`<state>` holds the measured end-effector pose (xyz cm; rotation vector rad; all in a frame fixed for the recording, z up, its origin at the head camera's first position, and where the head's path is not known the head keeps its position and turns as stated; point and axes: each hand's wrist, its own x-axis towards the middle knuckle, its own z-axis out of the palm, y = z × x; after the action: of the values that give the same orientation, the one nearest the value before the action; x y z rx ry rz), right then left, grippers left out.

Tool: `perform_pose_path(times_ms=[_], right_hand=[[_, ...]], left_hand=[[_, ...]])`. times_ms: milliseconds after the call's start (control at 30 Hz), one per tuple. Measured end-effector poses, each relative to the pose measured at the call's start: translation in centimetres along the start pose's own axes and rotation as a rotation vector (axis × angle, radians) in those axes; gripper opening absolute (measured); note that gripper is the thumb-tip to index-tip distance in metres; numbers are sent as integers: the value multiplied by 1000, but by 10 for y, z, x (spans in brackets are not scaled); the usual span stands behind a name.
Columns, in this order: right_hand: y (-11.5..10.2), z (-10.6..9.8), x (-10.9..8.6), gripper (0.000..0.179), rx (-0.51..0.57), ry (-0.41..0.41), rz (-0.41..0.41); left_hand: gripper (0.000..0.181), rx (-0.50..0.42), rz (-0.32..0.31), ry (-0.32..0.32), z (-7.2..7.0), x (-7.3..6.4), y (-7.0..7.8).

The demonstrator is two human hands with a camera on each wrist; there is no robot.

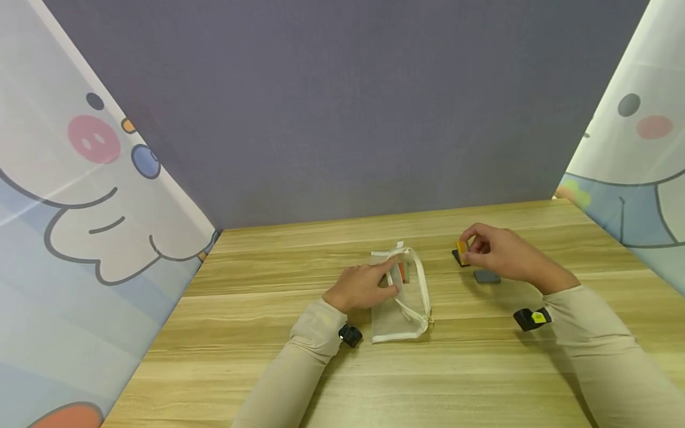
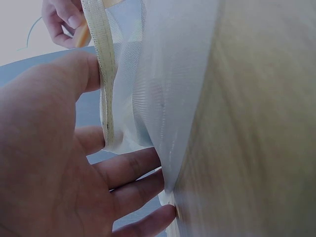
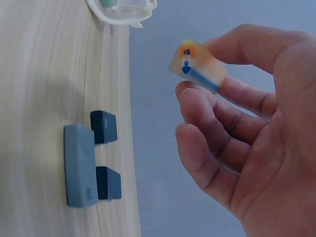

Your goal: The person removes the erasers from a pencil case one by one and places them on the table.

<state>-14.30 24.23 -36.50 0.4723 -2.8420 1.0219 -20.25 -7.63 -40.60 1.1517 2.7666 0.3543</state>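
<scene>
A whitish mesh bag with a white zip edge lies mouth open on the table. My left hand holds its rim, thumb and index finger spread at the mouth and the other fingers against the mesh. Through the mouth shows a red-orange and grey piece. To the right, my right hand pinches a small orange block with a rocket picture between thumb and fingers, above the table. Beneath that hand lie a grey block and two smaller dark blocks, one upper, one lower.
The wooden table ends at a dark grey panel at the back. Cartoon-printed curtains hang at both sides. Each wrist carries a small black camera, one on the left and one on the right.
</scene>
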Motion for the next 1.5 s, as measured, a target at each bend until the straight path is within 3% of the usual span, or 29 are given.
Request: perform_pose_path(times_ms=[933, 1167, 1500], right_hand=[[22, -17, -6, 31, -67, -29, 98], [30, -25, -7, 36, -80, -62, 160], [38, -32, -13, 38, -85, -99, 187]], left_hand=[[69, 16, -9, -8, -1, 0, 1], [68, 13, -1, 4, -3, 1, 1], [67, 10, 0, -1, -1, -2, 1]])
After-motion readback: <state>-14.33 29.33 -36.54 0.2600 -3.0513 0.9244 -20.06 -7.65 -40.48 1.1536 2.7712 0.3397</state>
